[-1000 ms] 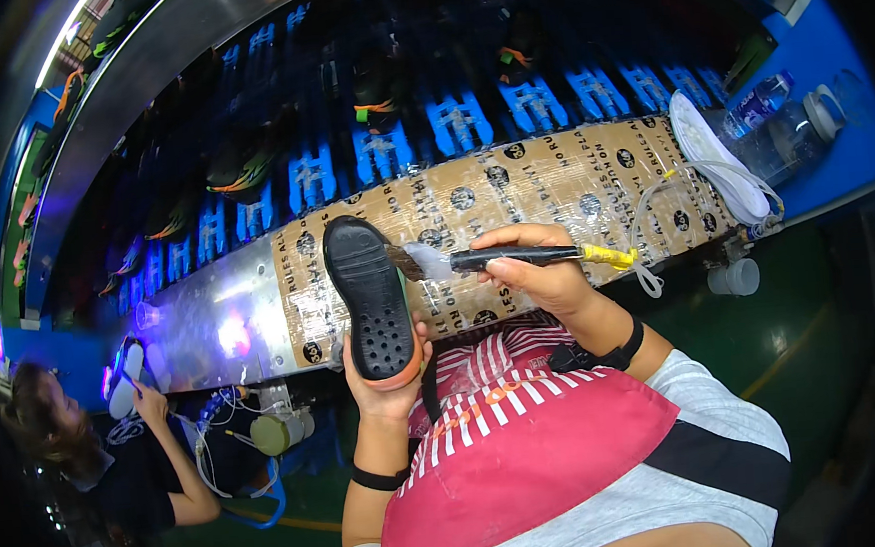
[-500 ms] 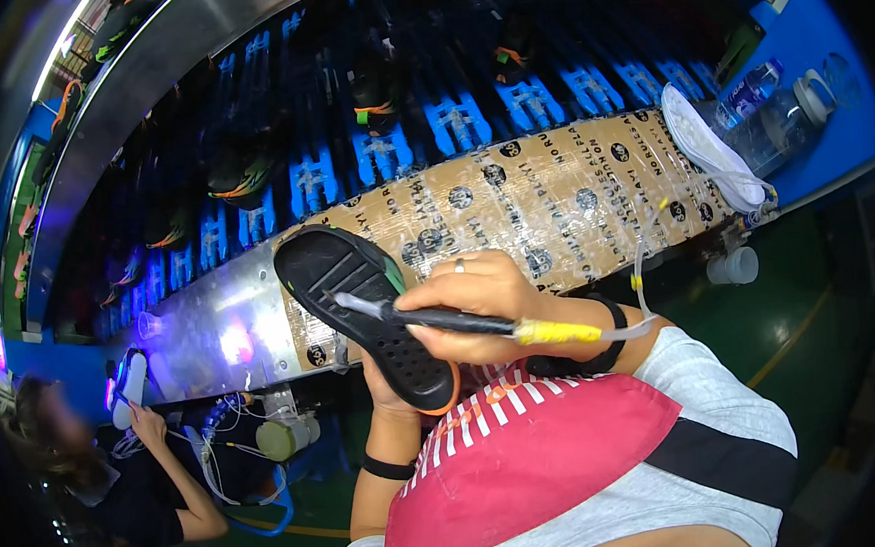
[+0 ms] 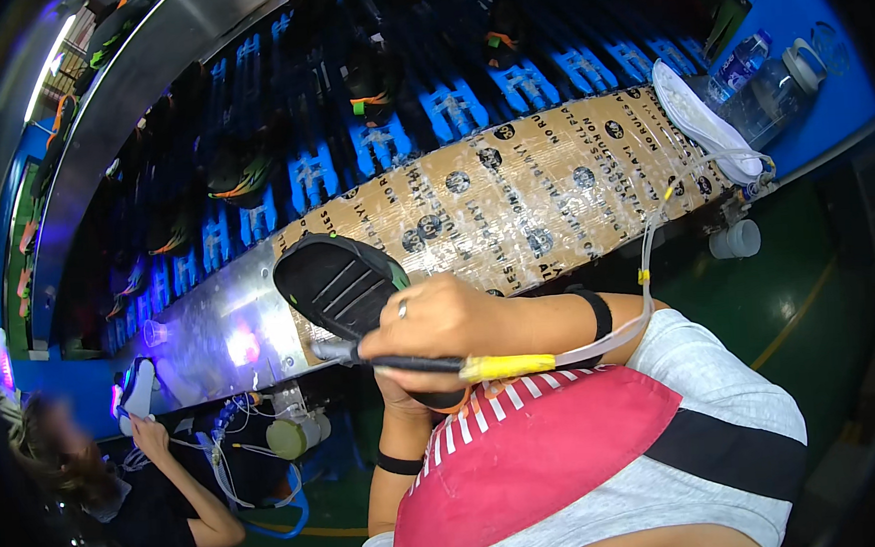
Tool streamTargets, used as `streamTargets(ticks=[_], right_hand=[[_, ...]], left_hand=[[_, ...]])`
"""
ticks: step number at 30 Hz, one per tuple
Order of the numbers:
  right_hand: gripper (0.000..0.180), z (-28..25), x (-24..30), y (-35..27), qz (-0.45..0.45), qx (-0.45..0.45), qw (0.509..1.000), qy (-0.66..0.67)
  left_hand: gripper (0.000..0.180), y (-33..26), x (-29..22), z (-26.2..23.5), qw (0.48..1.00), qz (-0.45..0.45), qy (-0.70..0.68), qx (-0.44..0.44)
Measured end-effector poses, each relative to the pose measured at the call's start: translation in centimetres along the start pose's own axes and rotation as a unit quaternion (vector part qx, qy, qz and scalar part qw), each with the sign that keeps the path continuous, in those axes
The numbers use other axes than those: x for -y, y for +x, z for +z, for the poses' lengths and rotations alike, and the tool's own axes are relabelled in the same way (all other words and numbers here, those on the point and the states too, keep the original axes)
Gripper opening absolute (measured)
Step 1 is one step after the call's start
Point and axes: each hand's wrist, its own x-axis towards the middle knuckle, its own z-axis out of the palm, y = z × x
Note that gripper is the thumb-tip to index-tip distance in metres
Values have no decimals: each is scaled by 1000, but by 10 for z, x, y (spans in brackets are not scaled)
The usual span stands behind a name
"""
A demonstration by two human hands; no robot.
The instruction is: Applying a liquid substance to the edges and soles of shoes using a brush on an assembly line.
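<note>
While a co-worker's hand (image 3: pixel 149 439) is holding a white shoe sole (image 3: pixel 138 387) on the left, a long black shoe sole with green and orange edging (image 3: pixel 333 288) is tilting in the air at the near edge of the silver metal desk (image 3: pixel 201 333). Its far end is reaching over the desk, and its near end is pointing back toward the wearer. The left hand (image 3: pixel 397 394) is gripping that near end from beneath, most of its fingers hiding. The sole is probably weighing little and behaving like firm, springy foam or rubber: bending slightly, hardly fragile. Any wet coating would be making its face slippery, so the outer rim near the heel is looking like the safest hold. Next, the right hand (image 3: pixel 439 324) is pinching a black-handled brush with yellow wrapping (image 3: pixel 423 364), its grey tip lying by the sole's left edge; whether it is touching, I cannot tell. The handle, stiff and slim, is offering its best hold at the middle, while a flexible translucent tube (image 3: pixel 633 330) is trailing right and possibly tugging.
</note>
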Motion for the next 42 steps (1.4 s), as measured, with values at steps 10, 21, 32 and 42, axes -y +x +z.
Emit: streamTargets(ticks=[10, 21, 32, 42], right_hand=[[11, 16, 6, -6, -3, 16, 999, -43], [23, 19, 11, -16, 5, 36, 997, -64], [20, 24, 15, -21, 36, 11, 996, -78], [22, 37, 10, -31, 30, 43, 998, -15]], left_hand=[[57, -2, -10, 2, 996, 61, 32, 54], [66, 6, -8, -35, 961, 188, 63, 193], [69, -1, -19, -12, 967, 176, 139, 116], [62, 2, -37, 9, 970, 196, -45, 135]])
